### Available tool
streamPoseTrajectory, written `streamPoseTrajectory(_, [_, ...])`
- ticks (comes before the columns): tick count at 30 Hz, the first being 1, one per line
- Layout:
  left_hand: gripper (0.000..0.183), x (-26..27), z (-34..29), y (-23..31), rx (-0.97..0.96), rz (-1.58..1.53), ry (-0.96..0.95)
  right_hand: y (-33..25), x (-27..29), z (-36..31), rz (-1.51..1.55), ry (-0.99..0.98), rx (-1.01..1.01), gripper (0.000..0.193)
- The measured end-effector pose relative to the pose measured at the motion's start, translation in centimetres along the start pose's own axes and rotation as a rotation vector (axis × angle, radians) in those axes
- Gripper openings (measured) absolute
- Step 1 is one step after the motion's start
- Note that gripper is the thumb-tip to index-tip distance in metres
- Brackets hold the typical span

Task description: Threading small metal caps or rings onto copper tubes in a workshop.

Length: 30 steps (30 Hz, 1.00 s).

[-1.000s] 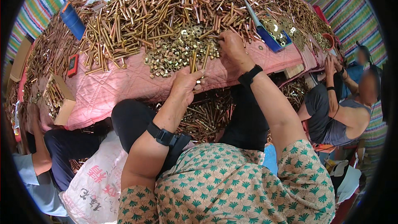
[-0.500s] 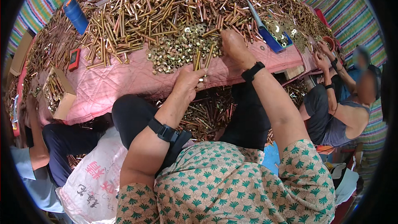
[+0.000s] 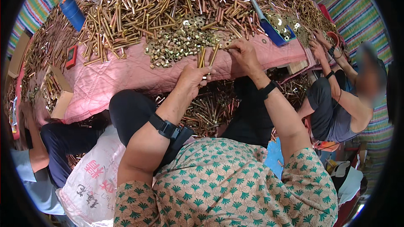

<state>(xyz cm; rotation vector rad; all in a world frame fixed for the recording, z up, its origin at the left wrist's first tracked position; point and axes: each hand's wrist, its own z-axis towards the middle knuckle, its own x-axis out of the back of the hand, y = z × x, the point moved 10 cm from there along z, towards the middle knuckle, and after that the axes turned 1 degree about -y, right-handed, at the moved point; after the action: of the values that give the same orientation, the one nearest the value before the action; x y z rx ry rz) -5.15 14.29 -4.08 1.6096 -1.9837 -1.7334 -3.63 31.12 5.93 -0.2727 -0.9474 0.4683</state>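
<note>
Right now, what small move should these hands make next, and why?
Perhaps the right hand should pinch a washer: it is right beside some, while the left hand already holds bolts. I can't tell whether the right hand grips anything already.

Bolts point(image 3: 214, 54), nuts point(image 3: 170, 50): glossy metal; cover point(image 3: 122, 84): matt quilted cloth; carton point(image 3: 63, 104): matt cardboard.

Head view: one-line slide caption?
Left hand grips gold-coloured bolts near loose nuts on pink quilted cloth; right hand is at the pile's edge.
</note>
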Motion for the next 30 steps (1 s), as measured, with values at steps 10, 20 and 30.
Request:
streamPoseTrajectory(10, [0.016, -1.5, -0.7, -0.1, 0.023, 0.16, -0.076, 1.3, -0.9, -1.9, 0.701, 0.007, -0.467, 0.005])
streamPoseTrajectory(20, [0.015, -2.1, -0.9, -0.3, -0.043, 0.025, -0.08, -4.5, 1.2, -0.9, 0.227, 0.099, -0.131, 0.005])
streamPoseTrajectory(30, [0.015, -0.9, -0.7, 1.0, -0.121, 0.044, 0.005, 2.9, 1.9, -1.4, 0.329, 0.234, -0.42, 0.012])
